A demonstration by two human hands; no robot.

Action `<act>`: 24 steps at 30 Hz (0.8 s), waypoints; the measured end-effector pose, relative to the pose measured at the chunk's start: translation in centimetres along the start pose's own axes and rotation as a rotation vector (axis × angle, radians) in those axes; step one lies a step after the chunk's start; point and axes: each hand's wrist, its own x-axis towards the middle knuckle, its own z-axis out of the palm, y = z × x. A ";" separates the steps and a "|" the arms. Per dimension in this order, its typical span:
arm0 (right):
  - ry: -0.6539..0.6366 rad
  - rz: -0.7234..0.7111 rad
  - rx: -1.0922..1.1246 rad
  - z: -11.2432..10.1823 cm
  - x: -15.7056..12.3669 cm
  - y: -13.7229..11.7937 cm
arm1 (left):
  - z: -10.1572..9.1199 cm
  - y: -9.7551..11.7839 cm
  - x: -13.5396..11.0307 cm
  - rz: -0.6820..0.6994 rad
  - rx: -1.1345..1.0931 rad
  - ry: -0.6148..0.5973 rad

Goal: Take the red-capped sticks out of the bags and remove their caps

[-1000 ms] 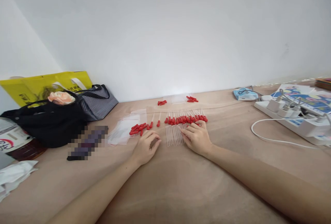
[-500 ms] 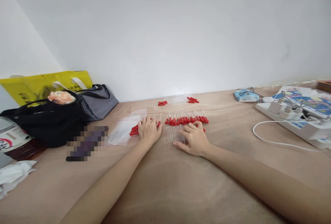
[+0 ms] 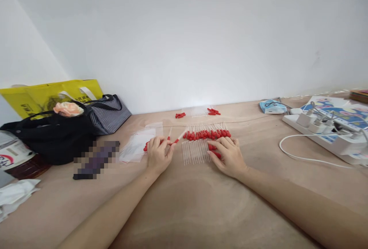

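A row of clear droppers with red rubber bulbs (image 3: 204, 135) lies side by side on the tan table (image 3: 189, 203). My right hand (image 3: 228, 155) rests flat on the right end of that row, fingers spread over the tubes. My left hand (image 3: 157, 153) pinches one red-bulbed dropper (image 3: 177, 138) that points up and right toward the row. Loose red bulbs (image 3: 148, 144) lie under and just left of my left hand, beside clear plastic bags (image 3: 138, 141).
Two small heaps of red bulbs (image 3: 180, 115) and more clear tubes (image 3: 213, 111) lie near the wall. Black, striped and yellow bags (image 3: 61, 126) crowd the left. A power strip with plugs and a white cable (image 3: 322, 128) sits at the right, near a face mask (image 3: 271, 106).
My left hand reached to the loose red bulbs, then drew back holding a dropper. My right hand slid right along the row of droppers.
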 end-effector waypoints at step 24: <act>-0.113 -0.112 -0.047 1.3 0.9 -0.4 | 0.3 1.4 0.1 0.129 -0.517 -0.396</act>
